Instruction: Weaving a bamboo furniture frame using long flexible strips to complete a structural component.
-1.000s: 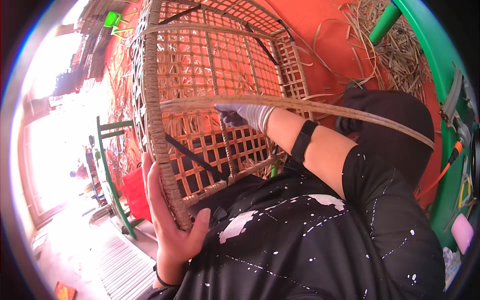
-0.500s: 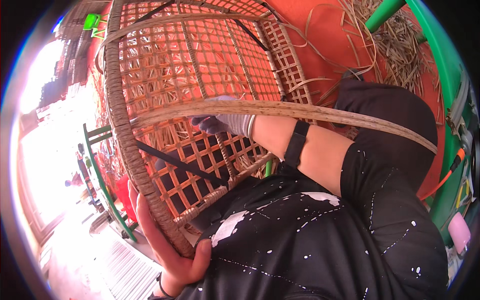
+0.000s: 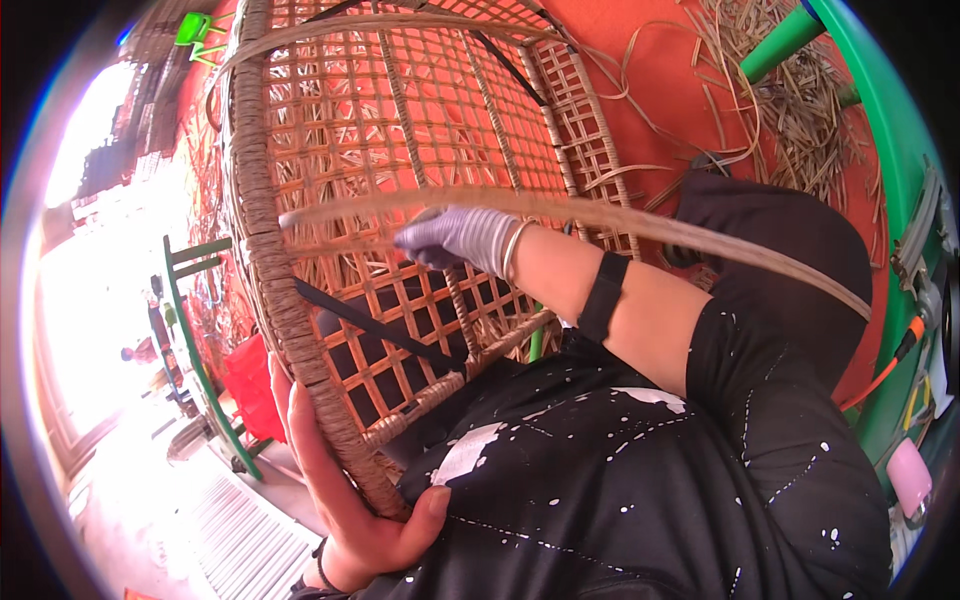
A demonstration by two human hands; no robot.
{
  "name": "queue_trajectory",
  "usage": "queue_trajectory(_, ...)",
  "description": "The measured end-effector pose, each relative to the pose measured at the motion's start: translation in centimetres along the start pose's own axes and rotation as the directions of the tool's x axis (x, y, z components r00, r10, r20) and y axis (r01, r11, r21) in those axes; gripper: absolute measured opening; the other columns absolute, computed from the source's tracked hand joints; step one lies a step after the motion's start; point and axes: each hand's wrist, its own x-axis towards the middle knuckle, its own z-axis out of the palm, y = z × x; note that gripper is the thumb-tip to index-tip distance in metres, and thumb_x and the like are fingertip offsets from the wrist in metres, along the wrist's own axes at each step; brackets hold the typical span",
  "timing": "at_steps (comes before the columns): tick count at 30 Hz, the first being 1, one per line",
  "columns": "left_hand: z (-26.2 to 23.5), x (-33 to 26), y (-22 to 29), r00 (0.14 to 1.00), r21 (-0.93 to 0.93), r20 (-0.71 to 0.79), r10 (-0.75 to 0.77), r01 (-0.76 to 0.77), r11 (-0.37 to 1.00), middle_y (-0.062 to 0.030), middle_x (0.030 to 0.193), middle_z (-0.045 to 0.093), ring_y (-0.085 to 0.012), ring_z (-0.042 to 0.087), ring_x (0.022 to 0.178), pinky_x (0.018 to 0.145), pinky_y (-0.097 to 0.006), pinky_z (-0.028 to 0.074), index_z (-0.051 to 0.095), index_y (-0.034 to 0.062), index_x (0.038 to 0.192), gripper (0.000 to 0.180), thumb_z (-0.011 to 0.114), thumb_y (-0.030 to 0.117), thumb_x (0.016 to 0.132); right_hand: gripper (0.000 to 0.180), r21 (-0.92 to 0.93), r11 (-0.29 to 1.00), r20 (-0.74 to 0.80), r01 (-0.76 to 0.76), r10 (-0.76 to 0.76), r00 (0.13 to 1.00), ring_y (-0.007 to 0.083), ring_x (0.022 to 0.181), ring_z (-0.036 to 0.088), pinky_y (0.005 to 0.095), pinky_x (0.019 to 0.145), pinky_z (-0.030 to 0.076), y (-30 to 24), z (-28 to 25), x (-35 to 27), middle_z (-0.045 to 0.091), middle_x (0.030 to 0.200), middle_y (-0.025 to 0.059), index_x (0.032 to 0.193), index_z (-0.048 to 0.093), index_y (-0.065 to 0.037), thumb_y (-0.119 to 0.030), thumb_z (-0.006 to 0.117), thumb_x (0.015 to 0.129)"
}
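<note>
A large woven basket frame (image 3: 262, 170), with an open lattice and a rim wrapped in flat brown strips, leans against my lap. My left hand (image 3: 355, 525) is bare and wraps round the lower end of that rim, thumb on the near side. In a grey-purple glove, my right hand (image 3: 462, 238) is inside the frame with curled fingers, closed on a fibre strip (image 3: 345, 246) that runs to the rim. Another long flat length (image 3: 640, 222) arcs from the rim over my right forearm to my knee. Dark straps (image 3: 375, 322) cross the frame's corners.
Loose strips (image 3: 790, 110) are heaped on the red floor (image 3: 660, 90) at the far right. A green frame (image 3: 880, 90) curves along the right side, near an orange cable (image 3: 878, 372). To the left are a green stand (image 3: 210, 380) and a red bag (image 3: 255, 385).
My right hand has shifted slightly right, with a strip now visible between it and the rim. The frame sits a little further right in view. My left hand keeps its hold.
</note>
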Motion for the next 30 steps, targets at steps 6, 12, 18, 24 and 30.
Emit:
queue_trajectory(6,-0.1,-0.3,0.0,0.999,0.028,-0.031,-0.040,0.041,0.999,-0.0344,0.142,0.011,-0.0445,0.014,0.134,0.106,-0.051,0.015,0.012,-0.0083,0.137,0.100,0.070,0.037,0.070,0.020,-0.332,0.943,-0.329,-0.003,-0.112,0.938,0.0087,0.050,0.054,0.0215,0.045,0.044,-1.8,-3.4,0.6,0.059,0.059,0.0031,0.077,0.065,-0.002,-0.021,0.072,0.075)
queue_trajectory(12,0.2,-0.3,-0.3,0.998,-0.024,-0.066,0.012,-0.014,1.000,-0.0357,0.141,0.012,-0.0457,0.016,0.133,0.106,-0.051,0.016,0.013,-0.0085,0.137,0.100,0.071,0.035,0.069,0.023,-0.155,0.987,-0.220,-0.038,0.003,0.975,0.0059,0.044,0.046,0.0200,0.041,0.035,1.4,-2.4,0.7,0.052,0.054,-0.0010,0.070,0.062,-0.006,-0.026,0.073,0.076)
queue_trajectory(18,0.1,-0.1,0.3,0.999,0.010,-0.045,-0.007,0.007,1.000,-0.0358,0.141,0.012,-0.0452,0.017,0.133,0.106,-0.050,0.017,0.012,-0.0088,0.137,0.101,0.071,0.036,0.068,0.025,-0.655,0.742,-0.393,-0.143,-0.172,0.903,0.0089,0.055,0.050,0.0256,0.052,0.039,1.8,-2.8,2.9,0.055,0.059,-0.0009,0.072,0.063,-0.010,-0.033,0.071,0.076)
queue_trajectory(24,0.2,-0.2,-0.4,0.997,-0.026,-0.071,0.027,-0.029,0.999,-0.0354,0.140,0.012,-0.0446,0.018,0.132,0.106,-0.050,0.018,0.013,-0.0095,0.136,0.103,0.073,0.038,0.067,0.032,-0.571,0.819,-0.245,0.060,-0.239,0.939,0.0121,0.067,0.058,0.0258,0.062,0.047,0.5,-2.1,0.2,0.061,0.071,0.0029,0.084,0.062,-0.005,-0.032,0.074,0.072)
queue_trajectory(30,0.0,0.1,-0.3,0.996,-0.017,-0.061,0.058,-0.059,0.998,-0.0350,0.140,0.012,-0.0448,0.019,0.132,0.105,-0.050,0.019,0.014,-0.0088,0.136,0.104,0.074,0.039,0.066,0.042,-0.457,0.833,-0.062,0.312,-0.380,0.923,0.0083,0.068,0.059,0.0225,0.059,0.049,0.9,-4.3,0.0,0.063,0.078,0.0043,0.099,0.058,0.001,-0.023,0.078,0.071)
